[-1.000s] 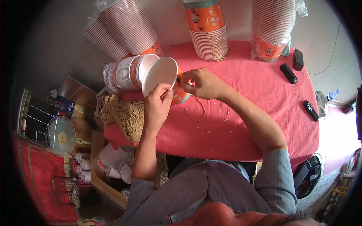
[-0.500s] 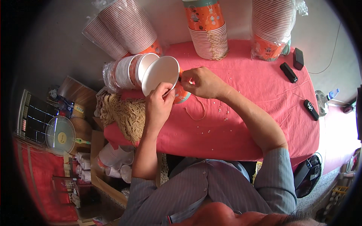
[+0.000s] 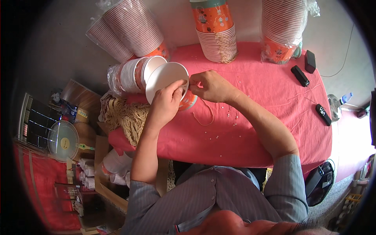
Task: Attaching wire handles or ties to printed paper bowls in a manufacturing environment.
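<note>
A white-lined paper bucket [image 3: 158,80] with an orange and teal printed outside lies tilted on the table, its mouth facing me. My left hand [image 3: 166,103] reaches over its near rim. The index finger and thumb are inside, close to the right wall, and the lower fingers are hidden. Just outside that wall, my right hand [image 3: 213,87] pinches with its fingertips at the bucket's side; what is between them is too small to make out. A loop of beige cord [image 3: 204,122] lies on the cloth below my right hand.
Nested buckets [image 3: 129,76] lie behind the held one, beside a bundle of beige cords [image 3: 131,121]. Taller bucket stacks [image 3: 215,43] stand at the back. White beads [image 3: 235,116] dot the red tablecloth [image 3: 270,113]. Black devices [image 3: 300,75] lie at right. An open carton [image 3: 102,184] stands lower left.
My left hand has shifted from the bucket's rim deeper into its mouth, fingers nearer the right wall. The bucket has dropped slightly. My right hand stays nearly in place.
</note>
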{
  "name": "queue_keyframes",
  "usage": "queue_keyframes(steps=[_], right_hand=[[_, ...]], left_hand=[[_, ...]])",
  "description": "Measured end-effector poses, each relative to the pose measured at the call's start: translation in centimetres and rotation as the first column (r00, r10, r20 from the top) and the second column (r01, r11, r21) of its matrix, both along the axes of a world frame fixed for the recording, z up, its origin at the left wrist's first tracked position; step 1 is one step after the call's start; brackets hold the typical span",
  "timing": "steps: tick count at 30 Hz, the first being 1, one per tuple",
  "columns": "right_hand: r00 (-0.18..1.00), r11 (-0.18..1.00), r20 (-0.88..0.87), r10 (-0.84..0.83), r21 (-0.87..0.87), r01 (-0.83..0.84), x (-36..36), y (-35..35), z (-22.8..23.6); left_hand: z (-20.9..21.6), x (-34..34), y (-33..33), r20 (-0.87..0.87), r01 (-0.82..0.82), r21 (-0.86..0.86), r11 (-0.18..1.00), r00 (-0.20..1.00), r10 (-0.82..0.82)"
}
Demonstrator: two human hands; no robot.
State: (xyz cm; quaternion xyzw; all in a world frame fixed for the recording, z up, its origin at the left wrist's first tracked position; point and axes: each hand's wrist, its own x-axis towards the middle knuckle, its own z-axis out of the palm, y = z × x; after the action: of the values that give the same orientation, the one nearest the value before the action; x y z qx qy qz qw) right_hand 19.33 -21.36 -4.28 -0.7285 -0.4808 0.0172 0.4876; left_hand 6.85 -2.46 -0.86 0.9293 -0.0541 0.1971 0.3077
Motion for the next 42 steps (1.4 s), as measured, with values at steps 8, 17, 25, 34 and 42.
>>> queue_keyframes(steps=[8,17,25,34,42], right_hand=[[1.000,0.999,-0.017,-0.003,-0.046,0.002,0.1,0.0,0.1],[0.997,0.997,-0.077,0.025,-0.072,-0.031,1.3,0.1,-1.3],[0.885,0.984,-0.437,0.160,0.004,-0.176,0.9,0.4,-1.4],[0.627,0.970,-0.771,0.111,-0.053,-0.237,-0.3,1.1,-1.1],[0.669,0.951,-0.727,0.158,-0.071,-0.302,-1.0,1.8,-1.4]], left_hand=[[0.0,1.3,1.2,-0.232,0.050,-0.066,0.997,0.971,-0.064],[0.4,0.8,0.1,0.510,-0.424,0.259,0.868,0.823,0.250],[-6.1,-3.2,-2.4,0.487,-0.062,-0.040,0.997,0.870,0.074],[-9.6,-4.8,-2.0,0.383,-0.077,0.028,0.997,0.922,0.060],[-9.4,-4.9,-1.3,0.295,-0.034,0.019,0.999,0.955,0.026]])
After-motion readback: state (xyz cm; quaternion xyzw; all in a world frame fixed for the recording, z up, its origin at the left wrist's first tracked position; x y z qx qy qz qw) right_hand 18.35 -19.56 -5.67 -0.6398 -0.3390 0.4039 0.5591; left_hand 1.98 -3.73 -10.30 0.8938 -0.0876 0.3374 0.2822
